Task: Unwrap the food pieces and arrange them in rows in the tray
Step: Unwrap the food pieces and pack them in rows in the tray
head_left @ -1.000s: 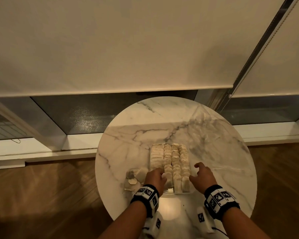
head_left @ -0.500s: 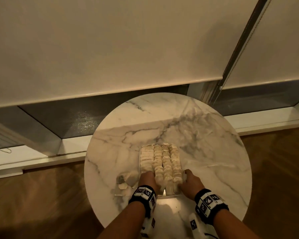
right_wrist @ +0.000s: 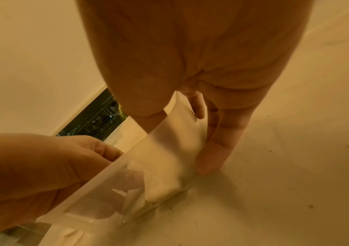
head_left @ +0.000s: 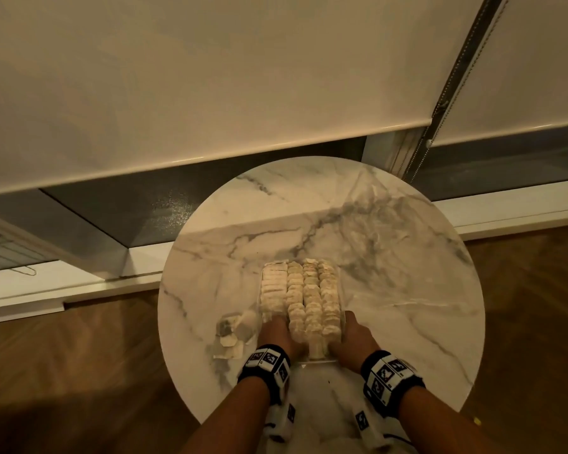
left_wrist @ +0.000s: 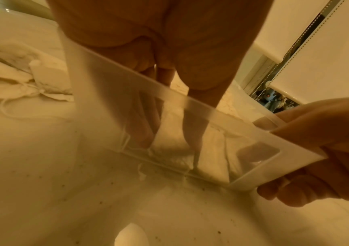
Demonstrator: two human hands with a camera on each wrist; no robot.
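A clear plastic tray (head_left: 318,362) stands on the round marble table (head_left: 407,273), filled with several rows of pale unwrapped food pieces (head_left: 304,296). My left hand (head_left: 277,335) grips the tray's near left corner. In the left wrist view its fingers (left_wrist: 167,73) reach over the rim (left_wrist: 127,86) and show through the wall. My right hand (head_left: 351,339) grips the near right corner. In the right wrist view its thumb lies over the tray wall (right_wrist: 169,133) and its fingers (right_wrist: 217,141) run down the outside.
Crumpled empty wrappers (head_left: 233,332) lie on the table just left of the tray, also in the left wrist view as wrappers (left_wrist: 22,74). Window blinds and a low sill stand behind the table. Wooden floor surrounds it.
Both hands have moved in from above the tray's near end and closed on its two near corners. The right hand's spread fingers have come down along the tray's side.
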